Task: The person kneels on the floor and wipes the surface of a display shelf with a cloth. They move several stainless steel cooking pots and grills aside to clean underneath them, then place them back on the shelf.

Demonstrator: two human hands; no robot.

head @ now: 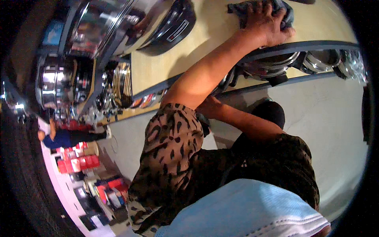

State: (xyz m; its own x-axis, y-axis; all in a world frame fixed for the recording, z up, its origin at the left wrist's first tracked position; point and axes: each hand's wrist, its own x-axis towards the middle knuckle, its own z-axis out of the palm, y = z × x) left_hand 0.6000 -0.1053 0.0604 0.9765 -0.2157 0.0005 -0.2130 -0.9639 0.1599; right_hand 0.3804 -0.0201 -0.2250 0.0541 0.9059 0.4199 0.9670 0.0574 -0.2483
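Observation:
My left hand presses down on a dark grey cloth with its fingers spread over it. Both rest on a pale wood-look shelf board, close to its grey front edge. My left arm reaches across from the left in a patterned short sleeve. Lower down, my right hand is beside the shelf's front edge, partly covered by my left forearm; its fingers are hidden. A dark glossy pot or cooker bearing a label stands on the same board, left of the cloth.
Metal pans fill the shelf below. More cookware crowds the shelving at left. A person stands farther off, near stacked red boxes. Pale floor extends at right. A light blue face mask covers the bottom of the view.

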